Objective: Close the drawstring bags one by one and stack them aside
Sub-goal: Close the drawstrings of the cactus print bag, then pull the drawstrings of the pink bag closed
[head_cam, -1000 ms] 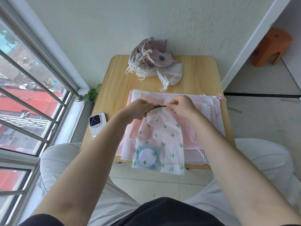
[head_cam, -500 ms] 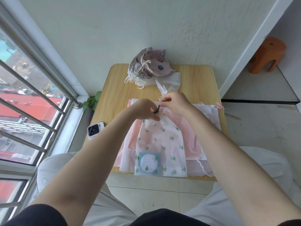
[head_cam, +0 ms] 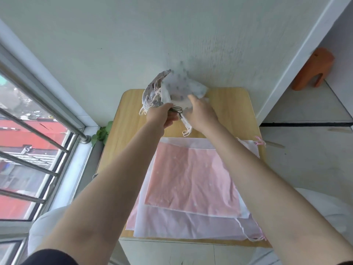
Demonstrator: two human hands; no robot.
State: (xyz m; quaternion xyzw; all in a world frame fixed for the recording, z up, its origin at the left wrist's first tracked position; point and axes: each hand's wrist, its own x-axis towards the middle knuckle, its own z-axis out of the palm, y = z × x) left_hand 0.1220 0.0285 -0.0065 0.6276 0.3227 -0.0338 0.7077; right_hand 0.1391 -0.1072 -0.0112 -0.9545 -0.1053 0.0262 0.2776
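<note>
The white cactus-print bag (head_cam: 181,86), blurred, is up over the pile of closed bags (head_cam: 152,92) at the table's far edge. My left hand (head_cam: 162,115) grips its gathered neck, where the black drawstring (head_cam: 176,110) bunches. My right hand (head_cam: 200,113) lies beside it with fingers extended against the bag's underside. A stack of flat open bags, a pink one (head_cam: 191,175) on top and white ones (head_cam: 172,222) beneath, covers the near half of the wooden table (head_cam: 233,111).
A wall stands directly behind the table. A window with metal bars (head_cam: 38,134) runs along the left, with a small green plant (head_cam: 101,133) at the sill corner. An orange stool (head_cam: 315,69) stands on the floor at the far right.
Both hands have carried the cactus bag from the top of the flat stack forward to the pile of closed bags at the far edge. The camera tilted up, and the phone left view.
</note>
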